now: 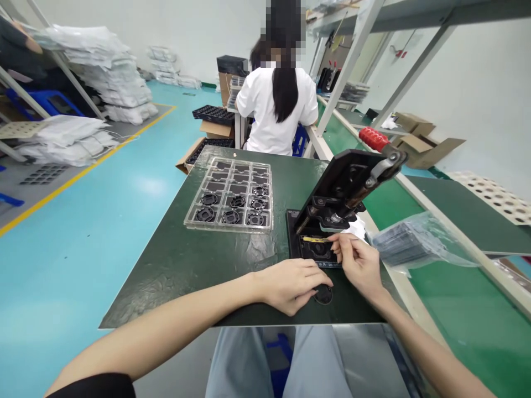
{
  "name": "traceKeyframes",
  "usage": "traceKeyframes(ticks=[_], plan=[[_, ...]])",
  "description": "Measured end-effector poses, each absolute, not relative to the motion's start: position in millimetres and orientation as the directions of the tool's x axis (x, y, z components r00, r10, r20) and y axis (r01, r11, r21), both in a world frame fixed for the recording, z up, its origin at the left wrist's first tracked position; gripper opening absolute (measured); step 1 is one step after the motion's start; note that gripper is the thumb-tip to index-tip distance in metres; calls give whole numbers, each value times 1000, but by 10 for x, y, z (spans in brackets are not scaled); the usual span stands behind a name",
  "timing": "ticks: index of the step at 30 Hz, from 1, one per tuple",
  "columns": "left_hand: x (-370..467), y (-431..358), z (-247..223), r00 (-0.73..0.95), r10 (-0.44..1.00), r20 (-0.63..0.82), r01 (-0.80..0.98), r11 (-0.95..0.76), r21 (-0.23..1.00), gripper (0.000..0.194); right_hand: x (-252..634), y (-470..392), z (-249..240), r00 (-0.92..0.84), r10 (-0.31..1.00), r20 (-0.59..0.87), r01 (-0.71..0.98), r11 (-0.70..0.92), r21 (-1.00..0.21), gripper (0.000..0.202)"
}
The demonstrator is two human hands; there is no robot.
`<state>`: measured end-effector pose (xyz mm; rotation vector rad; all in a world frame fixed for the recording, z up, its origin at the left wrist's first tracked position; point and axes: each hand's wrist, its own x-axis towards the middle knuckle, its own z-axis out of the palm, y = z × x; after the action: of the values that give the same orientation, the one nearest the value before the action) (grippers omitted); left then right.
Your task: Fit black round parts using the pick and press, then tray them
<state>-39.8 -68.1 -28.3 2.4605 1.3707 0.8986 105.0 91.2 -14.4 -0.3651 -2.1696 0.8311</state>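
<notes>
My left hand (pixel 292 284) is closed at the near edge of the work table, fingers and thumb on the left rim of a round black part (pixel 324 295) lying flat. My right hand (pixel 357 261) pinches a slim yellow strip-like piece (pixel 314 239) and holds it over the base of a black hand press (pixel 338 182). A dark fixture with a round recess (pixel 318 250) sits on that base, partly covered by my right fingers. The press has a red handle (pixel 373 139). Left of the press lies a clear plastic tray (pixel 229 227) with several round black parts in its nearer pockets.
A bag of flat grey pieces (pixel 409 240) rests on the green conveyor (pixel 468 309) to the right. A co-worker in a white shirt (pixel 265 110) sits ahead, beyond the table (pixel 166 276). Black trays and cartons (pixel 215 130) stand on the floor ahead-left.
</notes>
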Motion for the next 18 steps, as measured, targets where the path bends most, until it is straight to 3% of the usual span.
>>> traceKeyframes(ticks=[4, 9, 13, 18], plan=[[-355, -671, -299, 369, 815, 446, 726, -552, 409, 32, 1022, 954, -178, -675, 447, 587, -24, 782, -623, 28], [-275, -679, -353, 278, 851, 446, 794, -465, 392, 49, 1007, 971, -171, -702, 347, 623, -20, 864, -504, 18], [-270, -686, -372, 266, 868, 418, 769, -453, 451, 52, 1169, 855, -31, -579, 470, 667, -49, 796, -604, 14], [-289, -682, -358, 257, 881, 398, 734, -446, 513, 52, 1470, 560, -56, -713, 532, 457, -28, 630, -776, 21]])
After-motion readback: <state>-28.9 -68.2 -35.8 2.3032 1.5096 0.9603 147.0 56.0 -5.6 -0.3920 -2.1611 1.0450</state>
